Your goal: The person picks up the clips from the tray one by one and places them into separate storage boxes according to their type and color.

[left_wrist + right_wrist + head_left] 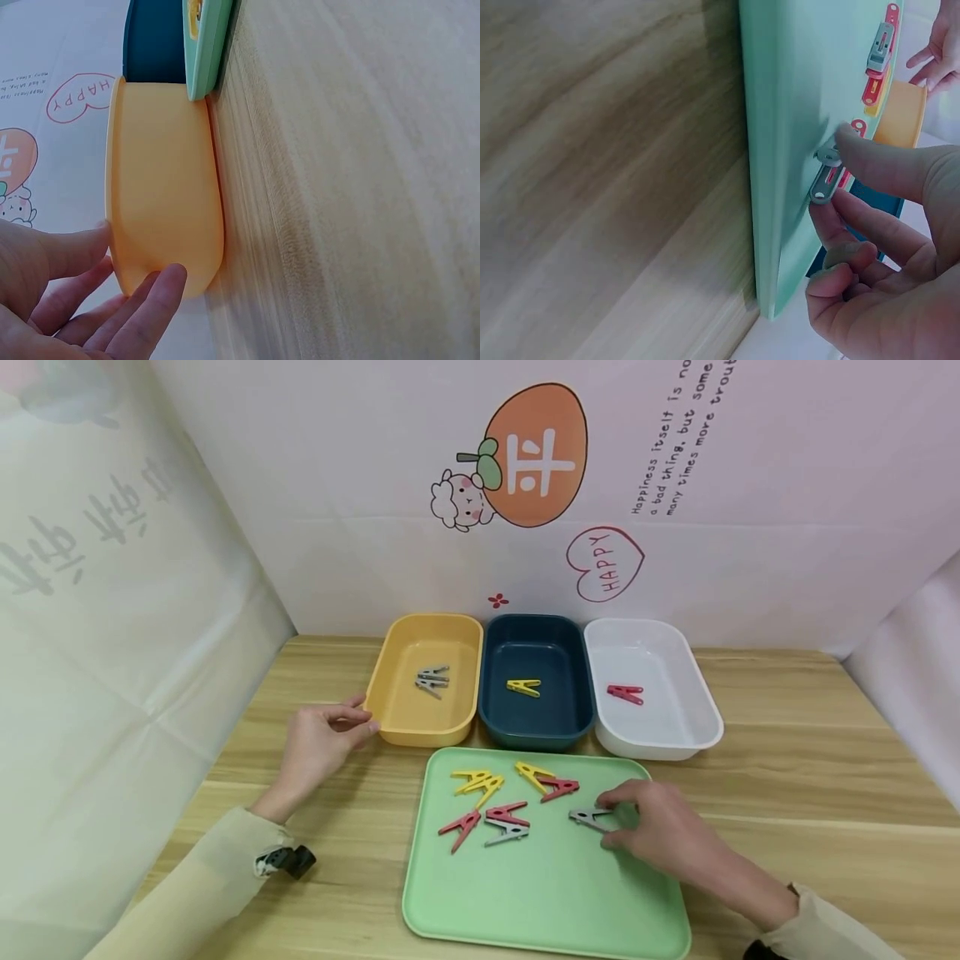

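My right hand (660, 831) is over the green tray (540, 893), its thumb and a finger pinching the handle ends of a grey clothespin (588, 817). The right wrist view shows this grey clothespin (825, 176) between thumb and fingertip. At the left, my left hand (318, 747) touches the front left corner of the yellow bin (427, 737). In the left wrist view its thumb is at the bin's rim and the fingers, fairly straight, lie along the outer wall. On the tray lie three yellow clothespins (487, 789), three red clothespins (461, 829) and another grey clothespin (507, 832).
Grey clothespins (432, 675) lie in the yellow bin. The dark blue bin (536, 739) beside it holds a yellow clothespin (523, 687); the white bin (660, 747) holds a red clothespin (626, 693). All three stand behind the tray on the wooden table (810, 777), before a printed cloth (360, 543).
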The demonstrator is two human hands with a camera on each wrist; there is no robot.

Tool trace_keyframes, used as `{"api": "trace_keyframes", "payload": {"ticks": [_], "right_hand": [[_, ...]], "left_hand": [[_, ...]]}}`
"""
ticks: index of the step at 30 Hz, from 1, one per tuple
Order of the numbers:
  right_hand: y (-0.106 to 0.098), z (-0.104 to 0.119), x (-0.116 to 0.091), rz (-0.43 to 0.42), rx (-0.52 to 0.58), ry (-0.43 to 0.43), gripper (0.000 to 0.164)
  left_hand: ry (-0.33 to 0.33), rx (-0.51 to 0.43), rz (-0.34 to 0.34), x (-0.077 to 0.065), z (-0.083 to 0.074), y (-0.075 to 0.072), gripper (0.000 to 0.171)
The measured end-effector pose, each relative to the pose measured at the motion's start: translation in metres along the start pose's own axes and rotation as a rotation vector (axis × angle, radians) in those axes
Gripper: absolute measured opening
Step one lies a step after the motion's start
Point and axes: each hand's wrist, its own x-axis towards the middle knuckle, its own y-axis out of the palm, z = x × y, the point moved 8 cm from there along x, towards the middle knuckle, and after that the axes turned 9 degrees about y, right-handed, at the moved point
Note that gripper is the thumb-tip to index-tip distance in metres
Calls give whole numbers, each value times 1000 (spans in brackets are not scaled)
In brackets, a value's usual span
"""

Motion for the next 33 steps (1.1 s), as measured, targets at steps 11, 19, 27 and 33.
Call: {"api": "trace_keyframes", "payload": {"ticks": [11, 19, 27, 33], "right_hand": [[-3, -3, -3, 1, -19, -27, 32], [4, 3, 0, 32, -16, -24, 35], [9, 8, 1, 72, 4, -21, 35], [6, 4, 0, 48, 6, -31, 32]], "left_hand": [[-10, -13, 3, 0, 0, 0, 18], [-12, -9, -1, -1, 0, 0, 17], [-7, -14, 0, 0, 0, 0, 18], [-8, -12, -2, 0, 0, 0, 18]]}}
